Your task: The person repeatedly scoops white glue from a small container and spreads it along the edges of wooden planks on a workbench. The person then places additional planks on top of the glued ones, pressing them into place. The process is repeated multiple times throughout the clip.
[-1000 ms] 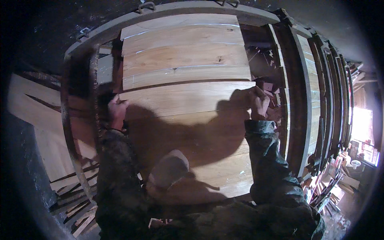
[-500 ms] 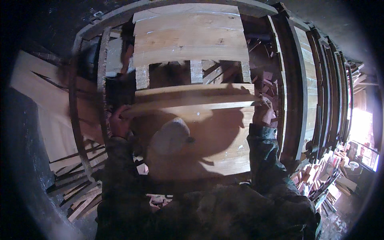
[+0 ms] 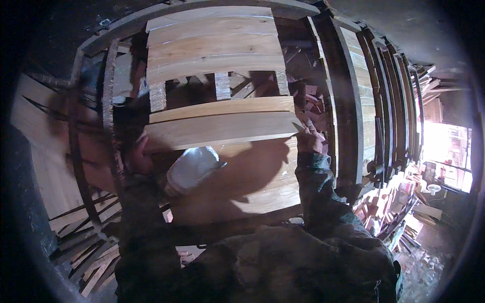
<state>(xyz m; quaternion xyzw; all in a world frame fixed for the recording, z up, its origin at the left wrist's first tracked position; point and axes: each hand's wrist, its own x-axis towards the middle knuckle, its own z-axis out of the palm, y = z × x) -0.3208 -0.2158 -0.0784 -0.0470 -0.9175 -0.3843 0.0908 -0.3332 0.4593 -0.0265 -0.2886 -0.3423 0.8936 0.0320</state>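
Observation:
A long pale wooden board [image 3: 222, 130] spans between my two hands, its broad face turned up. My left hand [image 3: 137, 154], deep in shadow, is closed around its left end. At the opposite end my right hand [image 3: 313, 139] grips the board with the fingers at its corner. The held board lies close along a narrow wooden plank [image 3: 222, 107] just beyond it; whether they touch I cannot tell. Nearer me, a white plastic container [image 3: 194, 167] rests on joined boards [image 3: 273, 184], partly under my shadow. Another group of joined boards [image 3: 214, 43] lies at the far end.
Rough cross-slats [image 3: 222, 86] bridge the gap between the board groups. A dark upright frame [image 3: 348, 101] and stacked panels stand at the right. Loose timber strips [image 3: 96, 257] lie lower left, wood scraps [image 3: 379, 212] lower right. A bright window [image 3: 449, 151] is beyond.
The board has turned from edge-on to showing its broad face, with both hands still at its ends. The view has shifted, and more light falls on the white container.

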